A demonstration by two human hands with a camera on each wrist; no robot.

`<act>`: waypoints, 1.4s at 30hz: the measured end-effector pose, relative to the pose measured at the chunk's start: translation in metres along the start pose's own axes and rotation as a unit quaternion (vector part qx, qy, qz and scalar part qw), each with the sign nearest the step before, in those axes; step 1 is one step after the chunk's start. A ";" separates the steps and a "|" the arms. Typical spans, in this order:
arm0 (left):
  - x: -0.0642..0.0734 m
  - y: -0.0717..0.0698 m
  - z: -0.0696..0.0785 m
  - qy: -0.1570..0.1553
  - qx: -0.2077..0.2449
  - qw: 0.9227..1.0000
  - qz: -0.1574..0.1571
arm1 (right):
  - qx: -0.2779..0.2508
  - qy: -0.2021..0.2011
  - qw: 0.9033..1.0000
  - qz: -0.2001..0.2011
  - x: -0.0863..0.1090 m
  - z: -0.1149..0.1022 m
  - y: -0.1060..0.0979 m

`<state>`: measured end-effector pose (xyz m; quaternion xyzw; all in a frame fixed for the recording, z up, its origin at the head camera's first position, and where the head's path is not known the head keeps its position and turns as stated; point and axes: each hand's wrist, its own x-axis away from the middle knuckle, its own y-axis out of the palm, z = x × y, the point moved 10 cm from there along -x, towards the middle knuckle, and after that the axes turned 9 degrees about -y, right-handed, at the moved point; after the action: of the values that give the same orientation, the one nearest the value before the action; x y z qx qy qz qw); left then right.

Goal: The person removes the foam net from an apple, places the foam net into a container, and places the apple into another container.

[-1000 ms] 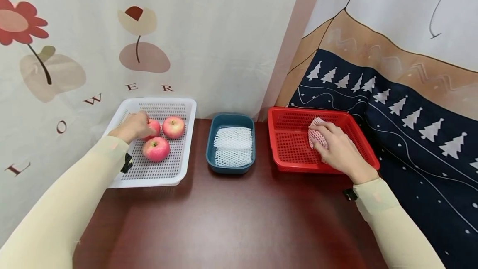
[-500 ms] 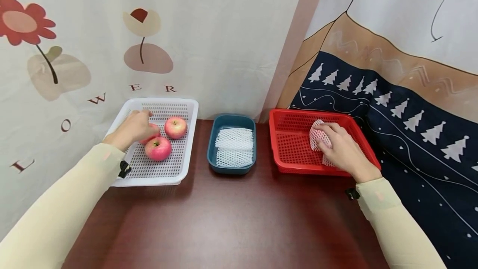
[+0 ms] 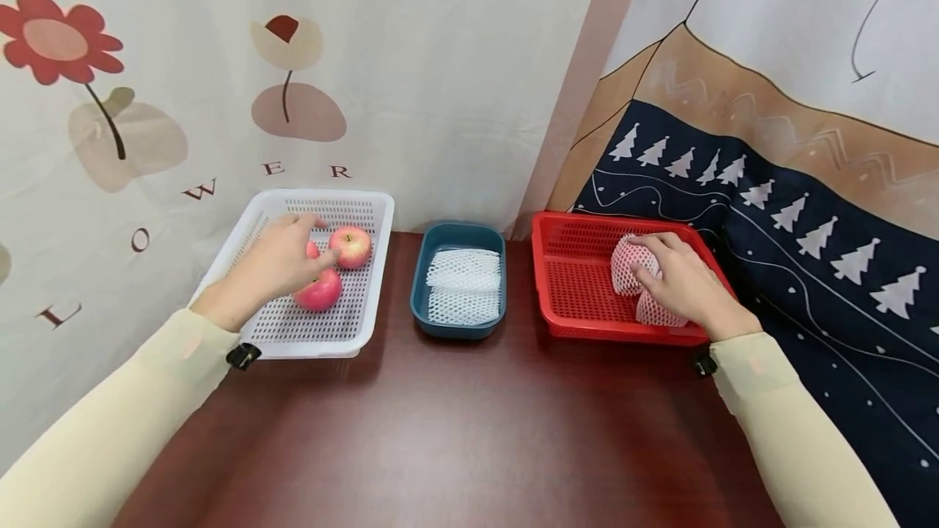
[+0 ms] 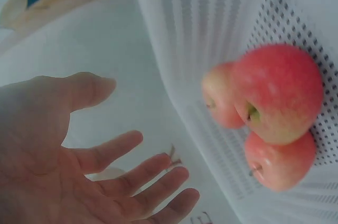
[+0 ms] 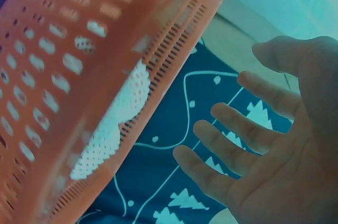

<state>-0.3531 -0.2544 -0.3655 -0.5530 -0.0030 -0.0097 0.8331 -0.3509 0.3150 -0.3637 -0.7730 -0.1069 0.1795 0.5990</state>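
Observation:
My left hand point(image 3: 275, 259) hovers over the white basket point(image 3: 348, 323), fingers spread and holding nothing. In that basket sit three red apples; the rear apple point(image 3: 350, 247) and the front apple point(image 4: 280, 94) show well, and the third is mostly hidden by the hand in the head view. Over the red basket point(image 3: 579, 288) is my right hand point(image 3: 685, 283), its fingers loosely extended and apart from the things below in the right wrist view. Two rounded things in white foam net sleeves, the rear one point(image 3: 629, 267) and the front one point(image 3: 653, 312), lie under it.
Between the baskets stands a blue plastic box point(image 3: 458, 332) with white foam net sleeves point(image 3: 462, 271) lying flat in it. All three containers rest on a dark red-brown table point(image 3: 455, 422). A printed curtain point(image 3: 440, 88) hangs close behind them.
My left hand has lifted off the apples and drawn nearer, its fingers opening out. My right hand has let go of the netted thing and moved slightly back; both netted things now show more.

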 end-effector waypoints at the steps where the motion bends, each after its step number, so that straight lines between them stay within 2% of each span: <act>1: 0.004 0.001 0.005 0.008 -0.001 1.000 0.004 | 0.000 0.003 1.000 -0.005 -0.001 0.002 0.000; 5: 0.018 0.006 0.016 0.026 0.001 0.999 0.019 | 0.000 0.016 1.000 -0.018 -0.006 0.011 -0.001; 12: 0.038 0.006 0.037 0.061 0.004 0.996 0.069 | 0.000 0.026 0.999 -0.037 -0.013 0.023 0.002; 23: 0.061 0.024 0.059 0.107 0.043 0.989 0.091 | -0.010 0.017 0.997 -0.078 -0.029 0.031 0.005; 31: 0.071 0.031 0.069 0.115 0.016 0.986 0.117 | -0.011 0.024 0.995 -0.101 -0.036 0.043 0.012; 42: 0.074 0.039 0.085 0.132 0.041 0.985 0.104 | -0.011 0.029 0.991 -0.132 -0.054 0.053 0.020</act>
<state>-0.2781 -0.1622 -0.3671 -0.5097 0.1646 0.0044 0.8444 -0.4227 0.3361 -0.3866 -0.7636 -0.1923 0.0755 0.6118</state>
